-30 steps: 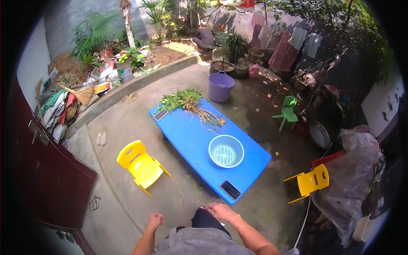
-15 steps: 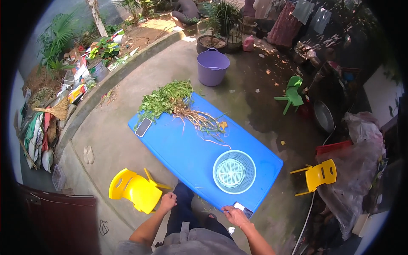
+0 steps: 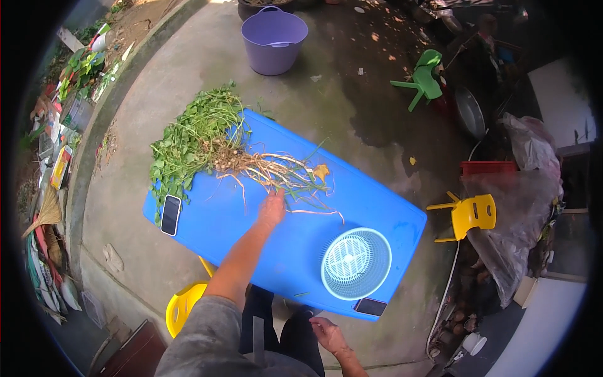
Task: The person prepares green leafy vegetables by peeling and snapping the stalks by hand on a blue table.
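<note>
Nearest the camera, the right hand (image 3: 328, 333) hangs low beside the dark-trousered legs, just off the near edge of the blue rectangular plastic table (image 3: 251, 232). Its fingers are loosely curled and hold nothing. A yellow plastic child's chair (image 3: 183, 306) stands partly under the near left edge of the table.

On the near right corner of the table lies a dark smartphone (image 3: 370, 306), screen up. Just beyond it, touching or nearly touching, sits a pale blue round plastic colander basket (image 3: 356, 263), empty.

The left arm, in a grey sleeve, reaches across the middle of the table. The left hand (image 3: 272, 209) rests on the pale root end of an uprooted bundle of green leafy plants with tangled tan roots (image 3: 217, 147). Whether its fingers are closed on the roots or merely laid on them cannot be told from this view. The bundle lies along the far side of the table, leaves at the far left corner and overhanging the edge, roots trailing toward the centre.

A second smartphone with a pale rim (image 3: 170, 215) lies at the left edge of the table, just beside the leaves.

Beyond the table, on the concrete floor, stand a lilac round plastic tub (image 3: 274, 39), a green plastic child's chair (image 3: 422, 77) and, to the right, a second yellow plastic chair (image 3: 472, 215).
</note>
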Tool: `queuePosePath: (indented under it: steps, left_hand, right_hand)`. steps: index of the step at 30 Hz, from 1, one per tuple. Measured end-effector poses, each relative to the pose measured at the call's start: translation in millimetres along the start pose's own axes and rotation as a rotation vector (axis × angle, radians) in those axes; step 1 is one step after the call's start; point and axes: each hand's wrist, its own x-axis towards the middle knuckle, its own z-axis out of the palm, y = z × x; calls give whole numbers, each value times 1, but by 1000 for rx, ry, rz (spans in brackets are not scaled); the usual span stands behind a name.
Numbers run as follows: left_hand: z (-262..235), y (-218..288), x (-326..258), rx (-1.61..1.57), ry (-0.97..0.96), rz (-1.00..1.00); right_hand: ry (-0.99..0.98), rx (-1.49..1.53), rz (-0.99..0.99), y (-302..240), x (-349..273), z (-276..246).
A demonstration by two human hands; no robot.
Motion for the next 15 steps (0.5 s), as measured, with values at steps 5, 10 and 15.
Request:
queuePosePath:
  steps: [5, 10, 15]
  left_hand:
    - [10, 11, 35, 248, -101, -111]
    - [29, -26, -13, 208, -200, -68]
    - [41, -57, -80, -95, 48, -256]
  right_hand:
    - [113, 57, 136, 12, -13, 10]
    - [114, 80, 141, 8, -13, 16]
    - [188, 44, 70, 17, -18, 25]
